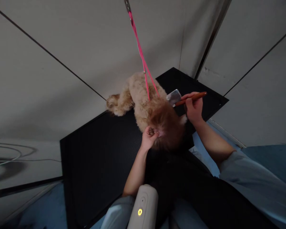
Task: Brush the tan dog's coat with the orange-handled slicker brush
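Note:
A curly tan dog (pixel 143 87) is on the black grooming table (pixel 97 159), its darker brown head (pixel 169 127) towards me. My left hand (pixel 149 137) is closed on the dog's ear (pixel 158 132), which shows pink inside. In my right hand (pixel 194 108) is a slicker brush (pixel 197 96) with a reddish-brown wooden handle and a flat, silvery head. The brush head is beside the dog's neck; I cannot tell whether its pins touch the coat. A pink grooming loop (pixel 140 51) runs down to the dog's neck.
The loop hangs from a metal clip (pixel 127 5) above. A pale wall (pixel 73 47) stands behind the table. At the bottom is a white device (pixel 144 206) with a yellow light, close to my body. Cables (pixel 14 152) are at the left.

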`<state>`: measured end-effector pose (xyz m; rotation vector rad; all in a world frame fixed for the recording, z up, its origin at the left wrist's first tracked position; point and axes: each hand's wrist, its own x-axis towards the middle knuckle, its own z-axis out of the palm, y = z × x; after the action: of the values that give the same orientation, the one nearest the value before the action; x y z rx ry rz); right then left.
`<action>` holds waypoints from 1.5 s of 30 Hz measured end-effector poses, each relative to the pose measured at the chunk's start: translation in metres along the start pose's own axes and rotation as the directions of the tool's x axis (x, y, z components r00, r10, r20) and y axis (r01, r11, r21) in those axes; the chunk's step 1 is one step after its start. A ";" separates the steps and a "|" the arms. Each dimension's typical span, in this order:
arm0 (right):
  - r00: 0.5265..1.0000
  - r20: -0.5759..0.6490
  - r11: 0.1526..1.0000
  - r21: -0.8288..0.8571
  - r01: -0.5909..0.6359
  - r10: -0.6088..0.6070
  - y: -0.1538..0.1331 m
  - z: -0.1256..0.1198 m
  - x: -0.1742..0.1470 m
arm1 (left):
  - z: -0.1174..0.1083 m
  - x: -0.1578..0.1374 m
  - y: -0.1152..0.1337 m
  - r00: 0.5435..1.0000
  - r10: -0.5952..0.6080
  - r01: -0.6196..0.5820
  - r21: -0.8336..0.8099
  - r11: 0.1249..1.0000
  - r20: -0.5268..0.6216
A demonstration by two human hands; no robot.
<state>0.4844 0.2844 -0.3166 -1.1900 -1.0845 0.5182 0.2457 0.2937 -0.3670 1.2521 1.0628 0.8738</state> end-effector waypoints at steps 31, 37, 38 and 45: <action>0.975 0.221 0.994 -0.107 0.001 0.023 -0.004 0.009 -0.014 | 0.017 -0.006 -0.008 0.998 -0.003 0.007 0.067 0.998 -0.057; 0.988 -0.144 0.998 -0.040 0.053 -0.058 0.014 0.002 -0.023 | 0.010 0.004 -0.007 0.995 0.013 -0.011 0.018 1.000 -0.102; 0.997 -0.064 0.999 -0.009 0.052 -0.053 0.016 0.002 -0.026 | 0.008 0.005 -0.007 0.996 -0.003 0.003 -0.001 1.000 -0.086; 0.958 -0.259 0.993 0.026 -0.119 0.122 0.039 0.004 -0.039 | -0.002 0.016 -0.012 0.993 -0.025 0.021 -0.037 0.999 -0.113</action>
<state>0.4715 0.2677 -0.3681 -1.2810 -0.7874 0.4454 0.2478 0.3076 -0.3809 1.1695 1.1443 0.9512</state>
